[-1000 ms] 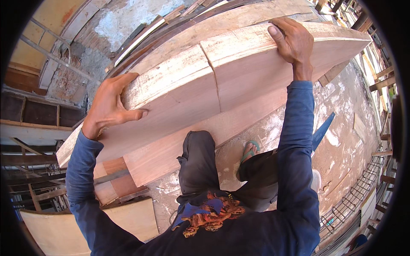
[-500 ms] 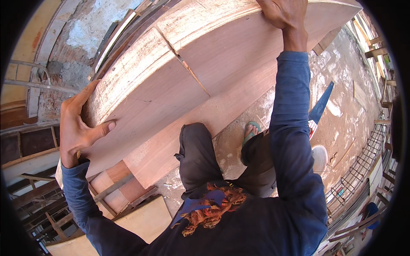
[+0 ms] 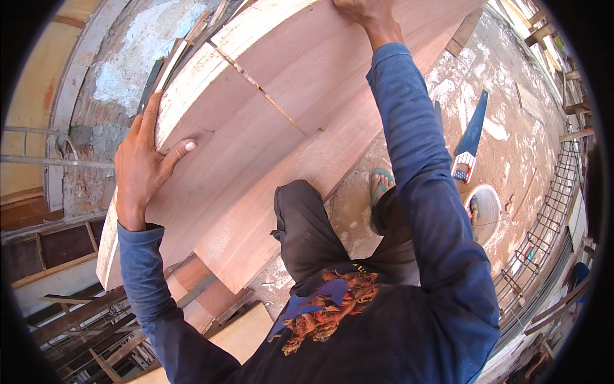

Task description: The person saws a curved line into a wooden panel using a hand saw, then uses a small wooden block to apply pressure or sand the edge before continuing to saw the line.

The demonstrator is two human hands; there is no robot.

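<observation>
A thick wooden panel (image 3: 217, 160) with a pale, rough edge stands tilted before me, and a narrow slot (image 3: 261, 88) runs from that edge into its smooth face. Around its left part my left hand (image 3: 146, 163) is closed, the thumb on the face and the fingers over the edge. My right hand (image 3: 373, 19) grips the panel at the top of the picture, where its fingers are partly cut off. Beneath the panel lies a flat reddish board (image 3: 268, 224), close to my knee.
On the dusty floor to the right lie a handsaw (image 3: 472, 128) and a white bucket (image 3: 489, 214) with tools inside. Beyond them runs a wire grid (image 3: 543, 211). At left are a flaking wall (image 3: 125, 73) and wooden frames (image 3: 96, 326). My sandalled foot (image 3: 382, 181) is beside the board.
My right hand has shifted left in the picture, and my left hand is a little further right and higher. The saw handle and bucket now show beside my right arm. Both hands keep hold.
</observation>
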